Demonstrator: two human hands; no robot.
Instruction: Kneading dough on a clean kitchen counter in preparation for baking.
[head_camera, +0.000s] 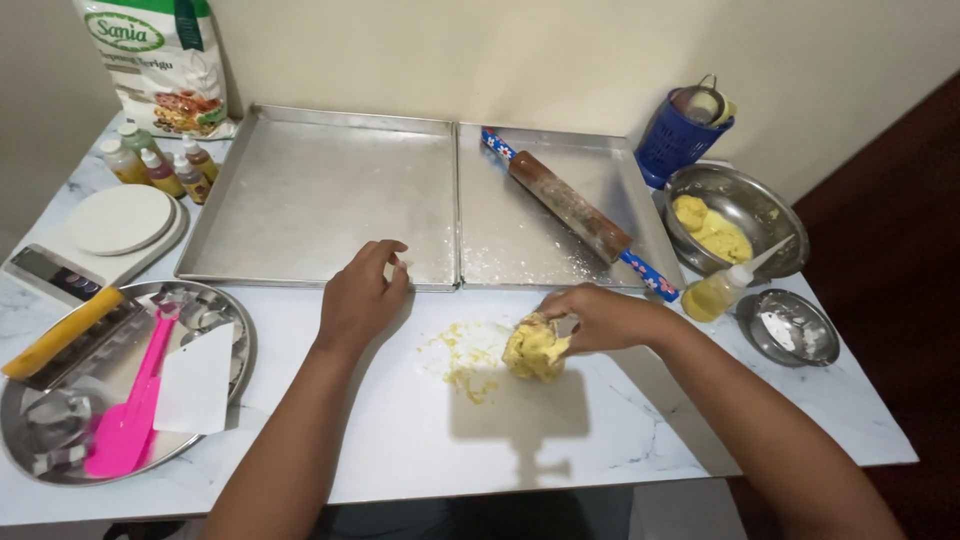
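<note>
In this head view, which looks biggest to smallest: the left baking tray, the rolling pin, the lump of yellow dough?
1. Left baking tray
2. Rolling pin
3. Lump of yellow dough, gripped by the right hand

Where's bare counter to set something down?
Free: the counter's near edge, between the round tray and right hand holding dough. Left baking tray is bare. Crowded: right end, with bowls and squeeze bottle.

white-green flour bag (160, 62) back left, grey scale screen (55, 272) left
</note>
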